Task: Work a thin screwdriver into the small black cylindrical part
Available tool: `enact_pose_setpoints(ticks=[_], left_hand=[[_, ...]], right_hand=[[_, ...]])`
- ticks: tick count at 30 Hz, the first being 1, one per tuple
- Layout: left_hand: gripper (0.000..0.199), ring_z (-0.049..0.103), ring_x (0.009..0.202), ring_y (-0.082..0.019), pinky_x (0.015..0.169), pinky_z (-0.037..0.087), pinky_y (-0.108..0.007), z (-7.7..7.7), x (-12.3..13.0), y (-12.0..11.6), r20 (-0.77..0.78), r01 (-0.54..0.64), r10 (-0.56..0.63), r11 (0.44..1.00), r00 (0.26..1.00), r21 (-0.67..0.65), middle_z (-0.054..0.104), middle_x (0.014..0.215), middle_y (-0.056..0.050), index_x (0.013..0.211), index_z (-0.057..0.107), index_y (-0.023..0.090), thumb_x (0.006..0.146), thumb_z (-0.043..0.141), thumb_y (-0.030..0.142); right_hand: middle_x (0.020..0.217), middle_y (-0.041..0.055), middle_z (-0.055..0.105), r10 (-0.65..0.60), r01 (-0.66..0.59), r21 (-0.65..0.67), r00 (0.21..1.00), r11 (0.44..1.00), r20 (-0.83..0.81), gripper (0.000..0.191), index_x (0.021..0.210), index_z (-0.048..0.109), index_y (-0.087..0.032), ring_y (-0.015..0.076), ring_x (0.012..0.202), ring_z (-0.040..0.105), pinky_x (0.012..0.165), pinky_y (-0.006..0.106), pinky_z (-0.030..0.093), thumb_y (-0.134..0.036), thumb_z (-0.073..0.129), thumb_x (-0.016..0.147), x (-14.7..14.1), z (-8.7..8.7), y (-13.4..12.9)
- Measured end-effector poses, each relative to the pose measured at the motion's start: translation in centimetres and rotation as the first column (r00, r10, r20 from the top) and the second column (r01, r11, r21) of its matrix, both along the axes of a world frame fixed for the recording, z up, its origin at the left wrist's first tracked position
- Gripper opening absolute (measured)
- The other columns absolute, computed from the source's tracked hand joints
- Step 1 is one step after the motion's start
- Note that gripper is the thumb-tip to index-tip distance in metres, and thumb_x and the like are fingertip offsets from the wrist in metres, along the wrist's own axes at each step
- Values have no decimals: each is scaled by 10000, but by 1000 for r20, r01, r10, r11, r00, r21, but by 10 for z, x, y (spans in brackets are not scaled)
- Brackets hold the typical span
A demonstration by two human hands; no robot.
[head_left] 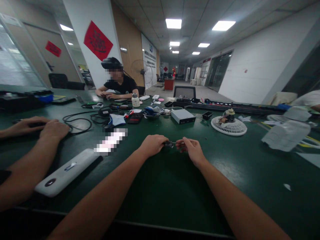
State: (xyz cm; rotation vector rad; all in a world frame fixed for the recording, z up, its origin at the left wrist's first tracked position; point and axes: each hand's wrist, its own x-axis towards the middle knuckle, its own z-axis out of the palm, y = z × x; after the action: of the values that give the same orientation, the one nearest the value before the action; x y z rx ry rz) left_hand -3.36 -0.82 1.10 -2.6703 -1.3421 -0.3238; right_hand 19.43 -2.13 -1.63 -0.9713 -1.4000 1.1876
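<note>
My left hand (pixel 155 145) is closed on a small dark part with a shiny metal end (pixel 170 144), low over the green table (pixel 175 190). To its right, my right hand (pixel 191 149) pinches a thin rod-like tool (pixel 180 143). The tool points left, its tip at or very near the metal end; whether they touch is too small to tell. A grey-white box (pixel 183 116) stands beyond my hands. Farther right lies a white round fan grille with a motor (pixel 228 123).
Another person's hands (pixel 53 128) rest at the left, beside a long white device (pixel 66 171). Black cables (pixel 77 123), a bottle (pixel 135 100) and a bowl (pixel 152 112) lie beyond. A person in a headset (pixel 122 83) sits across. Translucent plastic (pixel 286 135) is at right.
</note>
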Motion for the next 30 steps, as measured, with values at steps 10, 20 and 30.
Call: enact_pose_setpoints(ticks=[10,20,30], left_hand=[[305,658,1041,-211,810,499,-300,1,5,-2,-31,-11,11,1000,999,0,722,1128,-11,1183,667,309,918,554,207],[309,660,1070,-227,809,514,-321,2,4,-1,-38,-42,42,999,998,-21,707,1179,-26,1208,645,286,931,534,208],[346,644,1085,-227,925,505,-351,-5,3,4,22,-36,37,999,999,-9,690,1204,-61,1254,603,226,942,479,140]], right_hand=[[666,93,739,-55,55,0,997,998,49,476,722,767,-142,184,583,674,533,276,486,-563,609,878,2,-2,4],[598,50,697,-283,262,156,949,952,137,551,990,701,-163,197,510,663,476,283,443,-653,454,944,12,1,5],[746,-4,718,-209,100,244,855,965,475,121,758,690,-237,187,681,640,664,310,461,-218,788,689,19,-9,12]])
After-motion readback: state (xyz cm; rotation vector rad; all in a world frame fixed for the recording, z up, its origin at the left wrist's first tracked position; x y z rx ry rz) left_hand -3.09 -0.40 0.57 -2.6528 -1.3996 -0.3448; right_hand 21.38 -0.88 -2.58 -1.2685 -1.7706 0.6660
